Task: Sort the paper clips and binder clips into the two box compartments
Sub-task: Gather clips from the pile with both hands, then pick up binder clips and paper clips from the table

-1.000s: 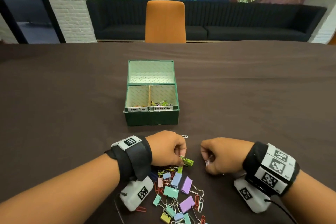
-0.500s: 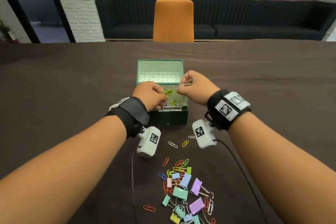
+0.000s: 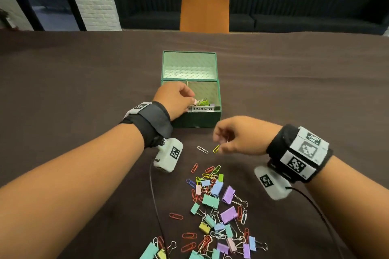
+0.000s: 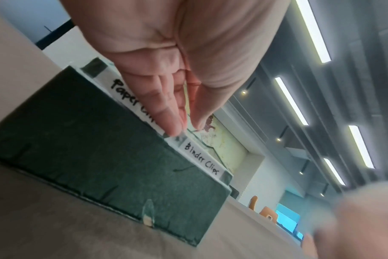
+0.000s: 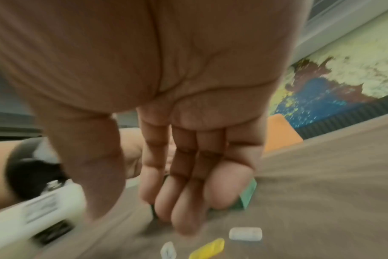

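Observation:
The green box [image 3: 197,120] stands mid-table with its lid open behind it; its labels read Paper Clips on the left and Binder Clips on the right [image 4: 199,159]. My left hand [image 3: 190,101] reaches over the front rim near the divider, its fingers [image 4: 171,121] straight and nothing visibly held. A green binder clip [image 3: 203,102] lies in the right compartment. My right hand [image 3: 220,143] hovers low over the table, fingers [image 5: 184,210] relaxed and empty, just above a yellow paper clip [image 3: 216,148] and a white one [image 3: 202,149]. The mixed pile of clips [image 3: 214,206] lies nearer me.
The brown table [image 3: 84,90] stretches wide on both sides of the box. An orange chair [image 3: 205,6] and a black sofa [image 3: 294,14] stand beyond its far edge. Thin cables [image 3: 155,206] hang from both wrist cameras, the left one across the pile's left edge.
Both hands were over the box, the left holding a green binder clip. My right hand has dropped back to the loose paper clips; the green clip now lies in the right compartment.

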Tool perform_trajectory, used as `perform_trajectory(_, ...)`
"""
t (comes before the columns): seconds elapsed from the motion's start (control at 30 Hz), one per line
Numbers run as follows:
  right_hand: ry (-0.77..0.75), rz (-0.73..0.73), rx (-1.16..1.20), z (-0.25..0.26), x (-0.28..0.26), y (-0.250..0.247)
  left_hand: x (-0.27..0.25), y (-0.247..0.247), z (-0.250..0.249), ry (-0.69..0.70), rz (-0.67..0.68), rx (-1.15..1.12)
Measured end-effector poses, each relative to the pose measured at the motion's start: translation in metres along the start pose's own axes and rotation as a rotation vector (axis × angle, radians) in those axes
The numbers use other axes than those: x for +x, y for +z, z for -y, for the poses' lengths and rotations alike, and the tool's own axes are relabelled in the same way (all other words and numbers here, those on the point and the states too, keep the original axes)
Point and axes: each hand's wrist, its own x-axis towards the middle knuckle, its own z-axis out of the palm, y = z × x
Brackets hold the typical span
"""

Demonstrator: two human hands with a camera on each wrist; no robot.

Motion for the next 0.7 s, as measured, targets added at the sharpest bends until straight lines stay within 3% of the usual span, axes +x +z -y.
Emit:
perform_trajectory(0.07, 0.006, 0.149, -0.043, 0.002, -0.019, 0.016, -0.012, -0.002, -0.003, 0.081, -0.012, 0.127)
perform_trajectory(0.2, -0.006, 0.220, -0.190, 0.004, -0.038, 0.042, -0.051, -0.008, -0.015, 0.318, 0.052, 0.348)
perform_trajectory(0.33, -0.048, 0.210, -0.222, 0.003, -0.041, 0.053, -0.098, -0.006, -0.025, 0.364, 0.616, 0.507)
perform_trajectory(0.4, -0.065, 0.202, -0.217, 0.006, -0.041, 0.056, -0.119, 0.000, -0.024, 0.314, 0.804, 0.607)
perform_trajectory(0.53, -0.081, 0.178, -0.207, 0.010, -0.043, 0.059, -0.141, 0.014, -0.011, 0.320, 0.804, 0.752)
perform_trajectory(0.7, -0.013, 0.114, -0.126, 0.001, -0.049, 0.050, -0.147, 0.009, -0.003, 0.288, 0.766, 0.662)
